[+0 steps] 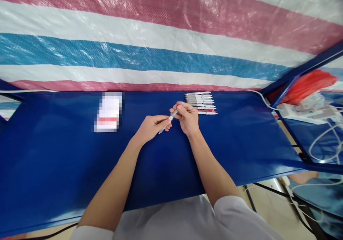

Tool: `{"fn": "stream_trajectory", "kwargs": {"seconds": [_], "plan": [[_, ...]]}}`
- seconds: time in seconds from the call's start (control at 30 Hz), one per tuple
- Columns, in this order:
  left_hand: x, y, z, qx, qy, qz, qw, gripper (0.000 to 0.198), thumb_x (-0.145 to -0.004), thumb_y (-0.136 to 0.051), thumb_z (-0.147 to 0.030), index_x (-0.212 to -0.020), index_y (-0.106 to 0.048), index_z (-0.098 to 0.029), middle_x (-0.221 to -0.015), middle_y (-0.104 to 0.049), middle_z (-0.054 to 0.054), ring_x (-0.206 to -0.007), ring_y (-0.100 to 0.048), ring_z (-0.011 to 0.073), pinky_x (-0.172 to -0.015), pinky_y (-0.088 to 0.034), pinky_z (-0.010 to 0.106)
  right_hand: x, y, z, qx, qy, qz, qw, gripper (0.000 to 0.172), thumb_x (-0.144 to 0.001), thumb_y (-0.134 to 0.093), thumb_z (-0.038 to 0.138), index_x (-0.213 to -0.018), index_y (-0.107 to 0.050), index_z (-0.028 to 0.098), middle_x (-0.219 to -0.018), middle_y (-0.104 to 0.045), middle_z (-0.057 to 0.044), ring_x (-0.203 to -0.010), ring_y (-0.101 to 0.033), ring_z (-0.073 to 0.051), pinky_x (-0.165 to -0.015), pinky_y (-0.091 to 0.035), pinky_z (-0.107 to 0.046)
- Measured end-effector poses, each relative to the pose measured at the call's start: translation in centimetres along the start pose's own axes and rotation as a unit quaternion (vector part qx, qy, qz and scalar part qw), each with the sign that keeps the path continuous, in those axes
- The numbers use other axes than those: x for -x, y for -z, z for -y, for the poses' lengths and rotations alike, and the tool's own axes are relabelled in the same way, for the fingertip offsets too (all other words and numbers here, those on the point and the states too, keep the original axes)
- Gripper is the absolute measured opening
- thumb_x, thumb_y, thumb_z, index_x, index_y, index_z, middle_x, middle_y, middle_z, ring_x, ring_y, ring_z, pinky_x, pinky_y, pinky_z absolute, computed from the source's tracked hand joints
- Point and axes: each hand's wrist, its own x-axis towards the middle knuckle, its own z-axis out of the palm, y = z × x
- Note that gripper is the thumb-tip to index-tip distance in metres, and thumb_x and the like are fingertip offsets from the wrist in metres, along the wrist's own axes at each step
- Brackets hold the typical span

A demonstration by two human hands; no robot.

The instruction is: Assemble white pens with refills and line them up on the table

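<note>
Between my two hands, above the middle of the blue table [171,161], is a white pen with a grey grip [171,118], tilted with its tip up to the right. The fingers of my left hand [151,128] close around its white lower-left end. My right hand [188,117] pinches the grey part near the tip. Just behind my right hand lies a row of several similar pens [199,99], side by side near the table's back edge. Most are white and grey, and some red shows on the nearest ones. My right hand partly hides them.
A blurred white sheet or packet [109,111] with a red band lies at the back left. A striped plastic sheet [160,29] hangs behind the table. At the right stand a blue metal frame [302,65], a red plastic bag [308,84], a white power strip [300,113] and loose cables.
</note>
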Motion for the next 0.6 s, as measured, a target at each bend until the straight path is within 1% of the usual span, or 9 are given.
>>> {"fn": "stream_trajectory", "kwargs": {"seconds": [0.07,0.13,0.23,0.33,0.43,0.5,0.6], "plan": [[-0.05,-0.11,0.1,-0.001,-0.004,-0.01,1.0,0.03,-0.084,-0.064,-0.044,-0.093,-0.074,-0.017,-0.08,-0.074,0.005,-0.069,-0.068,0.0164,-0.069,-0.056,0.029,0.01,-0.06,0.0,-0.004,0.004,-0.003,1.0,0.025,-0.061,-0.084,0.034,-0.08,-0.072,0.023,-0.074,-0.074,0.003,-0.072,-0.074,-0.016,-0.063,-0.062,-0.024],[-0.02,-0.09,0.12,0.02,0.0,0.004,1.0,0.03,-0.085,-0.063,-0.044,-0.092,-0.074,-0.017,-0.081,-0.074,0.005,-0.069,-0.068,0.0168,-0.069,-0.056,0.029,0.05,0.0,0.02,-0.005,0.003,0.007,1.0,0.023,-0.064,-0.083,0.034,-0.082,-0.072,0.024,-0.077,-0.075,0.003,-0.073,-0.074,-0.015,-0.063,-0.061,-0.024],[0.16,0.15,0.06,0.076,0.026,0.051,0.995,0.029,-0.087,-0.062,-0.044,-0.093,-0.074,-0.017,-0.081,-0.074,0.007,-0.07,-0.069,0.0176,-0.067,-0.055,0.029,0.17,0.27,0.11,0.001,-0.011,0.038,0.999,0.022,-0.068,-0.08,0.036,-0.085,-0.072,0.025,-0.081,-0.076,0.002,-0.077,-0.074,-0.016,-0.062,-0.061,-0.024],[0.36,0.45,-0.04,0.117,0.052,0.096,0.987,0.03,-0.088,-0.062,-0.043,-0.094,-0.073,-0.016,-0.082,-0.073,0.008,-0.07,-0.068,0.0181,-0.063,-0.054,0.028,0.3,0.51,0.15,0.008,-0.025,0.056,0.998,0.022,-0.069,-0.078,0.038,-0.087,-0.071,0.025,-0.082,-0.076,0.002,-0.079,-0.075,-0.017,-0.067,-0.062,-0.027],[0.49,0.62,-0.13,0.148,0.07,0.131,0.978,0.031,-0.087,-0.063,-0.043,-0.092,-0.072,-0.015,-0.082,-0.073,0.009,-0.069,-0.067,0.0177,-0.062,-0.053,0.028,0.41,0.57,0.06,-0.003,-0.028,0.068,0.997,0.022,-0.069,-0.078,0.038,-0.085,-0.071,0.025,-0.08,-0.075,0.003,-0.078,-0.075,-0.017,-0.071,-0.062,-0.03],[0.52,0.63,-0.19,0.155,0.074,0.135,0.976,0.029,-0.087,-0.064,-0.042,-0.092,-0.072,-0.015,-0.081,-0.072,0.009,-0.069,-0.067,0.0172,-0.062,-0.053,0.028,0.41,0.56,-0.06,-0.016,-0.026,0.075,0.997,0.021,-0.068,-0.08,0.037,-0.083,-0.071,0.025,-0.078,-0.075,0.003,-0.077,-0.075,-0.017,-0.071,-0.063,-0.03],[0.52,0.53,-0.31,0.134,0.062,0.11,0.983,0.027,-0.087,-0.065,-0.041,-0.091,-0.073,-0.016,-0.079,-0.072,0.007,-0.067,-0.066,0.0162,-0.061,-0.052,0.027,0.29,0.55,-0.21,-0.028,-0.022,0.073,0.997,0.021,-0.067,-0.081,0.036,-0.081,-0.071,0.025,-0.075,-0.074,0.004,-0.074,-0.074,-0.017,-0.067,-0.063,-0.028]]}}
